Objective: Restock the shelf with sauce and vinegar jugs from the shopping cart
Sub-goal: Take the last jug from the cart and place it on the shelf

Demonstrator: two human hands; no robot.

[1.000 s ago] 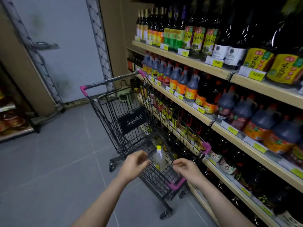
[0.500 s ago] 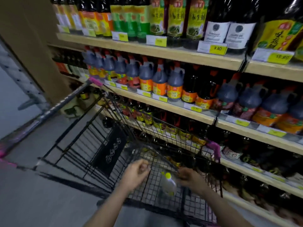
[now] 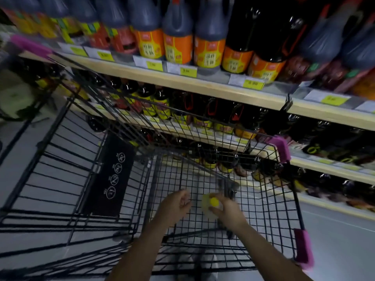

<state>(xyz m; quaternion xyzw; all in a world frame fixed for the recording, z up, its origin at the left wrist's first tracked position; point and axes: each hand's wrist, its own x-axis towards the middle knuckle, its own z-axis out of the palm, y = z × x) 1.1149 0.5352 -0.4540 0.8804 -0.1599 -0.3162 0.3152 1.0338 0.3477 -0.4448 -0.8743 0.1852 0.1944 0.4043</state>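
Note:
A clear vinegar jug with a yellow cap [image 3: 211,202] stands upright on the floor of the black wire shopping cart [image 3: 263,199]. My right hand [image 3: 228,208] is inside the basket, fingers curled around the jug's neck and shoulder just below the cap. My left hand [image 3: 175,203] hovers a little to the left of the jug, fingers loosely curled, holding nothing. The wooden shelf [image 3: 203,84] beyond the cart carries dark sauce jugs with orange labels [image 3: 209,51].
The cart has pink corner guards [image 3: 281,148] and a black sign panel [image 3: 113,177] on its folded child seat. Lower shelves behind the cart's wire wall are packed with dark bottles [image 3: 221,116]. Grey tile floor [image 3: 334,230] lies to the right of the cart.
My head has tilted down and closer over the cart. Both hands have reached deeper into the basket, and my right hand has closed around the jug's top.

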